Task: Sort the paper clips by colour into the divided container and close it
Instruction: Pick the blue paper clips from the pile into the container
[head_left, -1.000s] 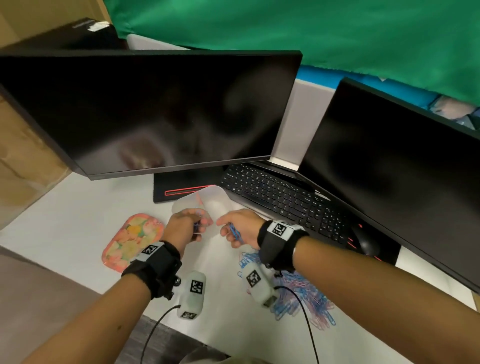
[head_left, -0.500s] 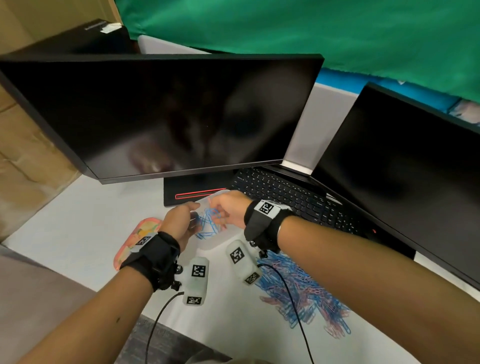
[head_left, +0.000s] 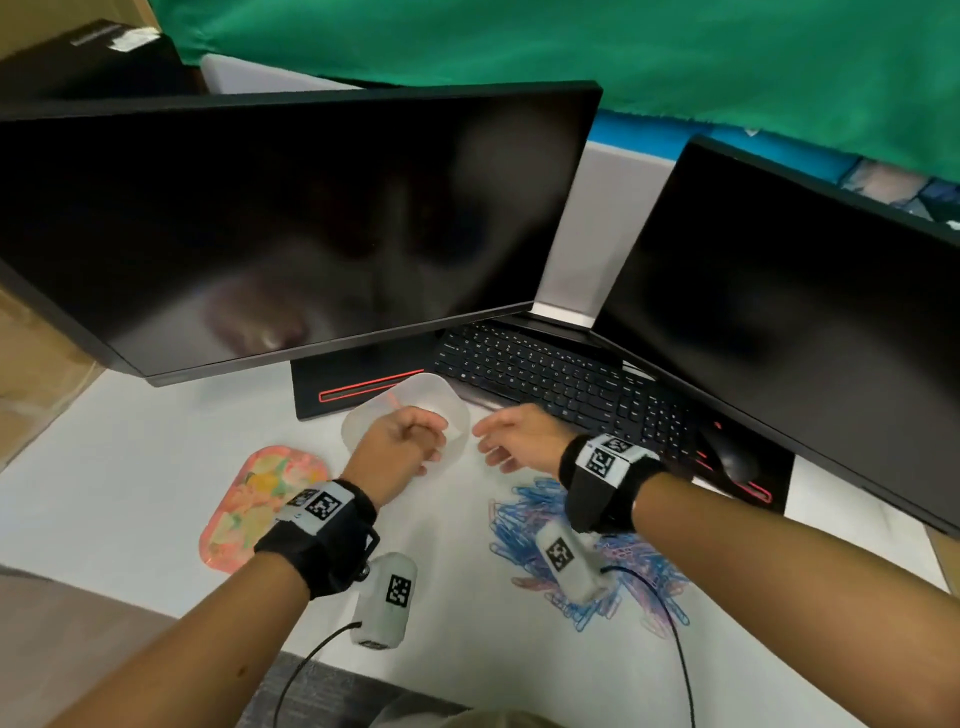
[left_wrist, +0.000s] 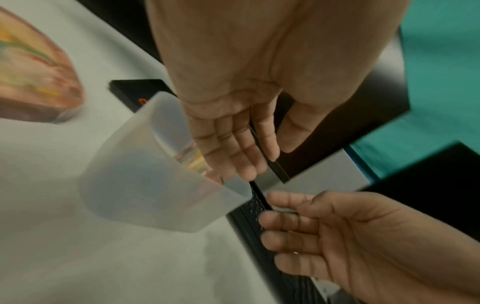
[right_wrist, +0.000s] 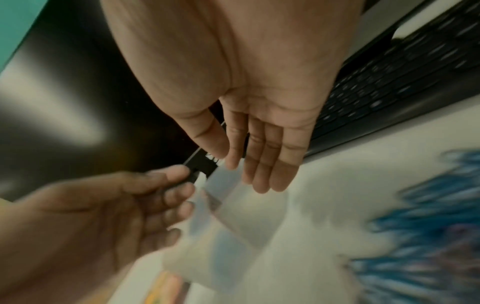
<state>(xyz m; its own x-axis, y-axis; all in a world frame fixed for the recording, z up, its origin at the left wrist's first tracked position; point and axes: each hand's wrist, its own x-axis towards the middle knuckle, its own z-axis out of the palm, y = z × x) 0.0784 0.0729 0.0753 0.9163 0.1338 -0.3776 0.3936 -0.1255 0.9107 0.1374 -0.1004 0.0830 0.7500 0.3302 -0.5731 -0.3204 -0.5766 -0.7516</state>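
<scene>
White tabletop (head_left: 130, 467): left hand (head_left: 397, 447) fingers relaxed over translucent container (head_left: 436, 397); right hand (head_left: 519, 439) loose, holding nothing; paper clips (head_left: 524, 525) piled nearby.

A white desk (head_left: 130, 457) carries two dark monitors (head_left: 291, 223), angled together, with a black keyboard (head_left: 545, 374) between them. Green cloth (head_left: 571, 47) hangs behind, and what may be cardboard (head_left: 31, 364) stands at left.

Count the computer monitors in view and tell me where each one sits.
2. The left monitor stands behind the container; the right monitor stands angled behind the keyboard's right end. None seems hidden.
</scene>
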